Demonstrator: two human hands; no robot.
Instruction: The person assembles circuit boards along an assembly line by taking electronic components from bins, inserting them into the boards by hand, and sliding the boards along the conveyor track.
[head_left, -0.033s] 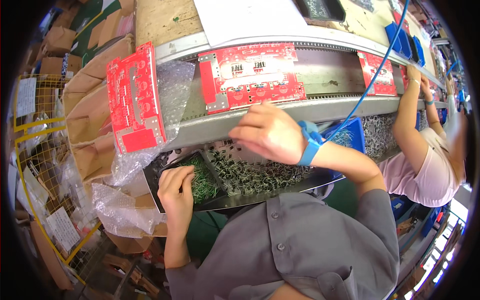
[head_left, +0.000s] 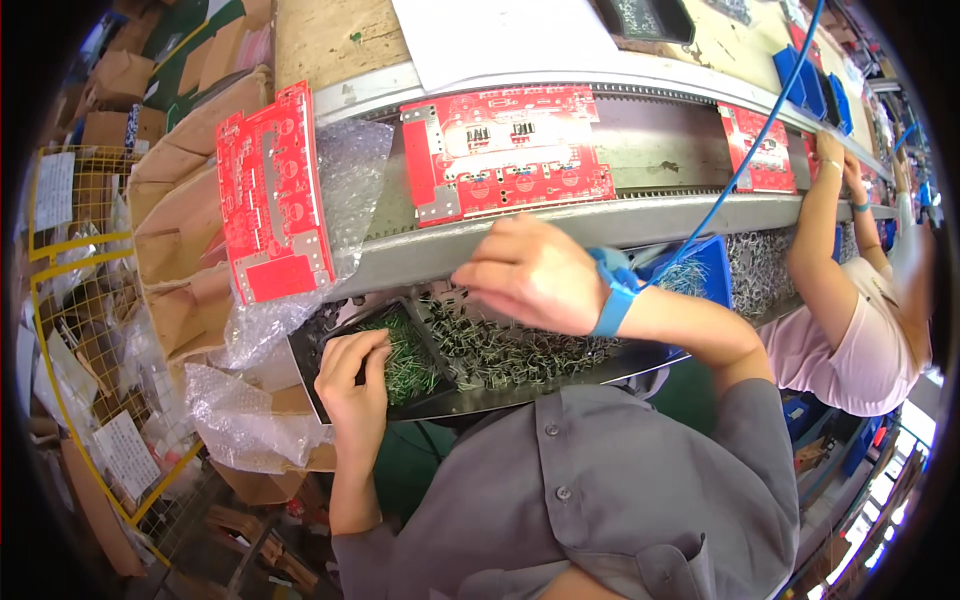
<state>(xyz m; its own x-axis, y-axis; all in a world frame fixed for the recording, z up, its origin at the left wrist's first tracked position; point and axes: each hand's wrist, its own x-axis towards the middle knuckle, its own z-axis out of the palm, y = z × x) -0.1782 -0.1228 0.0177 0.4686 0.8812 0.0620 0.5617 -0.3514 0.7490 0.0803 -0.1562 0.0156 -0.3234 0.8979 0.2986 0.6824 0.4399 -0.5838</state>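
Observation:
My left hand is at the left end of a black parts tray, beside a heap of small green leaded components. Its fingers are curled together, and whatever they pinch is too small to see. Over the larger heap of dark components with thin leads hovers my right hand, closed with fingertips together. I cannot make out what is in it. A blue wrist strap with a blue cord circles that wrist. Just beyond, a red circuit board lies on the conveyor rails, with several black parts standing on it.
Another red board leans on bubble wrap over cardboard boxes at left. A third red board sits farther right on the rails. A blue bin holds leaded parts. A co-worker's arm reaches over the line at right.
My right hand has drawn back slightly from the rail, toward the left and nearer me. My left hand stays at the green components.

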